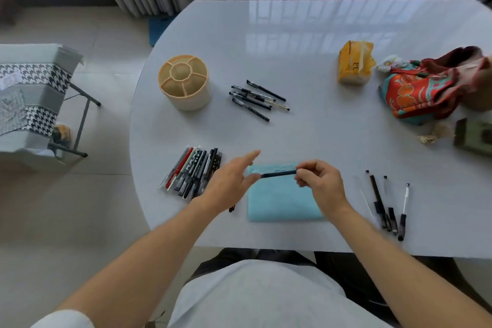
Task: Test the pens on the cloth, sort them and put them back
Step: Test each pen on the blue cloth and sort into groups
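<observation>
On the white tabletop [306,61] lies a blue cloth [279,202], with pen piles around it. Above the cloth, the right hand [318,181] pinches a dark pen [278,174] held sideways. The left hand [231,178] is flat with straight fingers, touching the pen's tip.

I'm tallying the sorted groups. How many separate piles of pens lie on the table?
3: one right of the holder, one left of the cloth, one right of it. Another pen is in the right hand.
</observation>
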Demonstrator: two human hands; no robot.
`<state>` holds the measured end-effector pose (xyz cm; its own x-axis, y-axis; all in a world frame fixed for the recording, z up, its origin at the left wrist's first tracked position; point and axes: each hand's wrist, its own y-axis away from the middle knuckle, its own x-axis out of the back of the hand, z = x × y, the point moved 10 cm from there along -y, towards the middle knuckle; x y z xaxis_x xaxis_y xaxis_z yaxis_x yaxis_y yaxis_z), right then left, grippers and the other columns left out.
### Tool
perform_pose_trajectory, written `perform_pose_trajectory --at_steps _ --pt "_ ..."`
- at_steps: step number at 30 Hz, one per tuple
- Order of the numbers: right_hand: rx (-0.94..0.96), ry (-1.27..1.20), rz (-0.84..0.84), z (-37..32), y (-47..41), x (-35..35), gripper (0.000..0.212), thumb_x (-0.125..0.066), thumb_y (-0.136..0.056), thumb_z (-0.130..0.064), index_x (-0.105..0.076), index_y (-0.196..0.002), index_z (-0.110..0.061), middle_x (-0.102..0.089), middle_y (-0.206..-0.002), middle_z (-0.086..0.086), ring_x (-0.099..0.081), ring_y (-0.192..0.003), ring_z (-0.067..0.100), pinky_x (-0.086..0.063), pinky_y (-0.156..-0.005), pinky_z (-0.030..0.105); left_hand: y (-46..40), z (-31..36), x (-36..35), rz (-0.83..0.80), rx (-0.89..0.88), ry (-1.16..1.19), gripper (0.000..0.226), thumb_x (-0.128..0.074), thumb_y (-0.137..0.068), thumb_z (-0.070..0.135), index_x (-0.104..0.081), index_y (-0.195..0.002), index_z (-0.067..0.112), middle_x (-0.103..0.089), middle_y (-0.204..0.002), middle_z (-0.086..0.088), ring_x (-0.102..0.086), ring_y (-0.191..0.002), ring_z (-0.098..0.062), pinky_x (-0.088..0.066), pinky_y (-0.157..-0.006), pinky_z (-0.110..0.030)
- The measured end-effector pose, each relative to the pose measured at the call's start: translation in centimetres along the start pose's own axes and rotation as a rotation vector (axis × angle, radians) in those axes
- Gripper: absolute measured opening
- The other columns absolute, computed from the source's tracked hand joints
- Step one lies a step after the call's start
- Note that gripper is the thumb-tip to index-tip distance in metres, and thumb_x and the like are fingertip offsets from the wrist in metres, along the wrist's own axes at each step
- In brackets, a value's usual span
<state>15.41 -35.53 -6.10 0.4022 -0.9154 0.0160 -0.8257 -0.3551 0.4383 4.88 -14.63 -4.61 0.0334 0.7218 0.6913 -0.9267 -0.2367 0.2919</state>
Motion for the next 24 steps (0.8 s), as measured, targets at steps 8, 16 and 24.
perform_pose_trajectory --at_steps 8,16,24 --pt "-0.106 -0.159 -0.098 2.8 3.5 0.2 0.016 -0.062 -0.095 0.001 -0.077 -0.091 -0.005 -0.069 -0.075 0.015 -0.063 -0.072 0.023 -0.055 -0.067 0.029 0.8 4.1 -6.0 -0.208 -0.121 -0.061 0.017 -0.058 -0.097 0.026 -0.07 -0.108 0.023 -0.062 -0.084 0.013 -0.061 -0.065 -0.002 -0.042 -0.064 -0.019" --pt "-0.048 -0.04 -0.05 3.0 4.1 0.3 0.023 -0.063 -0.099 -0.018 -0.077 -0.083 -0.008 -0.074 -0.073 0.014 -0.067 -0.062 0.022 -0.058 -0.061 0.033 1.1 6.3 -6.9 -0.141 -0.201 -0.097 0.012 -0.063 -0.095 0.026 -0.074 -0.095 0.019 -0.062 -0.073 0.006 -0.058 -0.061 -0.007 -0.048 -0.064 -0.026" --pt "-0.033 -0.049 0.257 1.8 0.5 6.9 0.017 -0.063 -0.101 -0.017 -0.072 -0.09 -0.009 -0.075 -0.073 0.008 -0.068 -0.063 0.019 -0.057 -0.062 0.029 0.5 1.2 -4.7 -0.022 0.034 -0.146 0.013 -0.073 -0.087 0.033 -0.078 -0.096 0.025 -0.075 -0.085 0.008 -0.066 -0.077 -0.014 -0.053 -0.076 -0.036"
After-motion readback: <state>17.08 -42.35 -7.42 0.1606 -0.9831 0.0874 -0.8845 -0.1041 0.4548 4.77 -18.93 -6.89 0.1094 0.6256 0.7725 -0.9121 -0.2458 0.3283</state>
